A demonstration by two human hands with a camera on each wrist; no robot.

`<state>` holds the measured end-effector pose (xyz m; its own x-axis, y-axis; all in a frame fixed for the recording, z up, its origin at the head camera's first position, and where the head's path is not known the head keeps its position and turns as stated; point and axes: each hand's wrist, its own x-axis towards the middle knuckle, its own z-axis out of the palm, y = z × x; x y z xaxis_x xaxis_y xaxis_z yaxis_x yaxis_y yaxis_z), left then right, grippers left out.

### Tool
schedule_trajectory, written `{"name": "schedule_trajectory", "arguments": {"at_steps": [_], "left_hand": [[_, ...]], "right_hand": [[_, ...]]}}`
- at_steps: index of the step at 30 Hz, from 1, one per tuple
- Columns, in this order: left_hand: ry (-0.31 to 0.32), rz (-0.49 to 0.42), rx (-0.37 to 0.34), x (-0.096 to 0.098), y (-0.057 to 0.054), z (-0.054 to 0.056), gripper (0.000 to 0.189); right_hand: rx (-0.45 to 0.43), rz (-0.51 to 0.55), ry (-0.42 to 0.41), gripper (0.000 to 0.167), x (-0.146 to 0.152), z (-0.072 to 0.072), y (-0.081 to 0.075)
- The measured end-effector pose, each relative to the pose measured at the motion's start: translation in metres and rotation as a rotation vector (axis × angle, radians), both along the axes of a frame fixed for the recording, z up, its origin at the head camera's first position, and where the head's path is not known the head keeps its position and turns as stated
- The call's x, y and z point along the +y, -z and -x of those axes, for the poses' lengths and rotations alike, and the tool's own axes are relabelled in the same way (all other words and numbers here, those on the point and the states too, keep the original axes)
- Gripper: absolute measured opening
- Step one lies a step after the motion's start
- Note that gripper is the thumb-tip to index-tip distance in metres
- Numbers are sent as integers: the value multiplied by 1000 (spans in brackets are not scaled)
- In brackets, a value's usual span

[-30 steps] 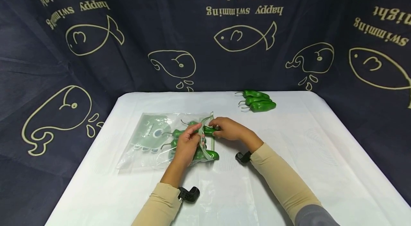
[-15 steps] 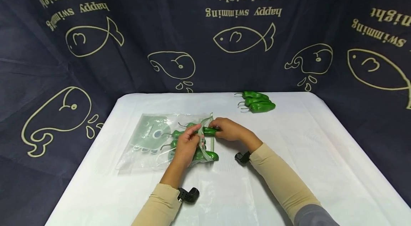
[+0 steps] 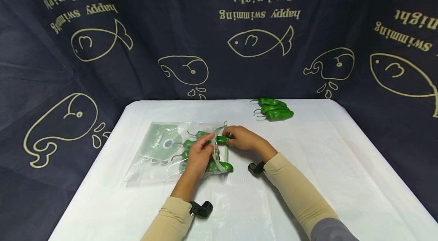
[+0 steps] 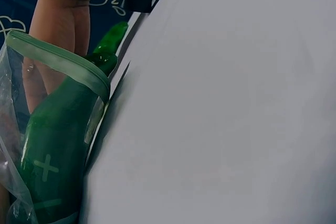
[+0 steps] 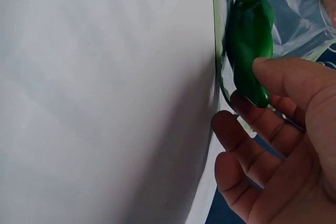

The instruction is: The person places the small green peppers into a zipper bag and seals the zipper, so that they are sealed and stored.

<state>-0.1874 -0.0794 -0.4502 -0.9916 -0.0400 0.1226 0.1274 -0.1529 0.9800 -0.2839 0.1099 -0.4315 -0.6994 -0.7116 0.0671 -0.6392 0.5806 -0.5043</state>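
Observation:
A clear zip bag [image 3: 145, 172] with a pale green print lies on the table, its mouth to the right. Several green peppers [image 3: 187, 143] are inside it. My left hand [image 3: 198, 159] grips the bag's upper layer near the mouth, holding the edge raised. With thumb and fingers, my right hand [image 3: 242, 137] pinches the tip of a green pepper [image 5: 252, 40] lying mostly inside the mouth. Another pepper's tip [image 3: 226, 166] pokes out at the near corner. In the left wrist view, the green zip strip [image 4: 63, 64] crosses over a pepper [image 4: 55, 129]; my left fingers are barely visible.
Three loose green peppers [image 3: 278, 114] lie side by side at the table's back edge, right of centre. A dark curtain [image 3: 191, 16] with fish drawings hangs behind the white table [image 3: 308, 165].
My right hand has pushed its pepper a little to the left, deeper into the bag; the pepper's stem sits further left. My left hand stays at the bag's mouth.

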Motion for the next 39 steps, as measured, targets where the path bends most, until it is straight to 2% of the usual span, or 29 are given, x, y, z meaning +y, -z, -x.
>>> {"name": "schedule_trajectory", "arguments": {"at_steps": [10, 17, 23, 32, 39], "left_hand": [[13, 10, -20, -2, 4, 0, 44], [1, 46, 5, -3, 3, 0, 44], [-3, 38, 0, -2, 1, 0, 45], [-4, 19, -5, -1, 0, 0, 44], [0, 12, 14, -1, 1, 0, 45]], "right_hand": [[-75, 10, 63, 17, -2, 1, 4], [-110, 12, 76, 17, -3, 2, 2], [-158, 21, 73, 20, 1, 3, 1], [-157, 23, 80, 25, 2, 4, 0], [-155, 20, 95, 17, -2, 4, -1]]}}
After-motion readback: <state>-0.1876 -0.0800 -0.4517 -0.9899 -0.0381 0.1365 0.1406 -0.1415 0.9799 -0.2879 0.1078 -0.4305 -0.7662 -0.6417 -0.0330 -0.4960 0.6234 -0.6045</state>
